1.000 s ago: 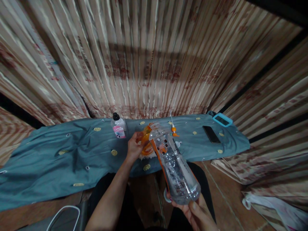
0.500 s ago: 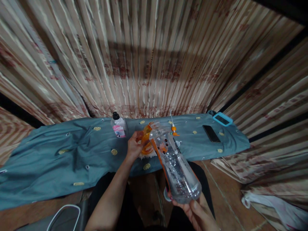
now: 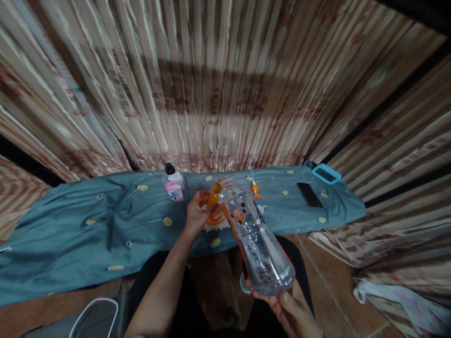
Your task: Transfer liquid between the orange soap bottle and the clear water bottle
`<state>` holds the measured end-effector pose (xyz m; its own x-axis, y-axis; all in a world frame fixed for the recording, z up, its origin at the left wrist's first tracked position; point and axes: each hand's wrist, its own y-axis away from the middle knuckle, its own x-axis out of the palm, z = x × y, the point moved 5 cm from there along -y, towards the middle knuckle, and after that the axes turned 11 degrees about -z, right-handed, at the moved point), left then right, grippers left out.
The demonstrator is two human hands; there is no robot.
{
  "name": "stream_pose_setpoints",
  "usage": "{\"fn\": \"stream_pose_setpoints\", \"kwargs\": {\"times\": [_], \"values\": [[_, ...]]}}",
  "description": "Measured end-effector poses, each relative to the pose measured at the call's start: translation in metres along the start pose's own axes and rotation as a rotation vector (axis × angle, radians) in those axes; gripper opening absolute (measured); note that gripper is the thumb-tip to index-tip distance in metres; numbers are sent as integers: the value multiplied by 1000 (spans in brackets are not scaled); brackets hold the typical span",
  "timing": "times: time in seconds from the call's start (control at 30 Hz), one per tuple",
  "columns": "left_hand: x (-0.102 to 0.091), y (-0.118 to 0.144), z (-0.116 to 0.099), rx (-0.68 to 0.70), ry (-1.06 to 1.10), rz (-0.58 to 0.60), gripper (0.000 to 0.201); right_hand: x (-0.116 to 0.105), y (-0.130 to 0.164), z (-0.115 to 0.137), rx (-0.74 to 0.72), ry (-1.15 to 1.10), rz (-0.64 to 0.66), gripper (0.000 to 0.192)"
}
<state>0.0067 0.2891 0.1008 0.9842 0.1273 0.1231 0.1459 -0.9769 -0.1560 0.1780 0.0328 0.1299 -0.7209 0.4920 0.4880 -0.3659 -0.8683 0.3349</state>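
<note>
Clear glossy plastic bottle (image 3: 255, 239), matt teal cloth (image 3: 105, 230), glossy orange translucent plastic piece (image 3: 214, 206), sheeny striped curtain (image 3: 211, 84)

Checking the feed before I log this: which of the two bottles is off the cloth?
The big clear bottle: the right hand holds its base, tilted towards the cloth. The small black-capped bottle stands upright on the cloth.

2 bottles (image 3: 257, 239) (image 3: 174, 184), 2 phones (image 3: 309, 195) (image 3: 326, 174)
</note>
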Motion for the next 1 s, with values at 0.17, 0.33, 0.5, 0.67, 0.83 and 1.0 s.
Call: {"fn": "stream_pose_setpoints", "kwargs": {"times": [0.17,0.33,0.5,0.67,0.83,1.0], "values": [[1,1,-4,11,18,-8,51,-1,0,2,-2,18,-1,44],[0,2,-7,29,-17,6,47,-3,1,2,-3,-2,-15,46],[1,2,-9,17,-19,2,45,-8,-1,-3,-7,6,-19,48],[2,2,-10,2,-6,6,45,-8,-3,-4,-25,27,5,49],[1,2,-9,12,-25,4,44,1,1,6,-22,35,8,47],[1,2,-10,20,-4,7,42,1,2,9,-30,27,-37,48]]}}
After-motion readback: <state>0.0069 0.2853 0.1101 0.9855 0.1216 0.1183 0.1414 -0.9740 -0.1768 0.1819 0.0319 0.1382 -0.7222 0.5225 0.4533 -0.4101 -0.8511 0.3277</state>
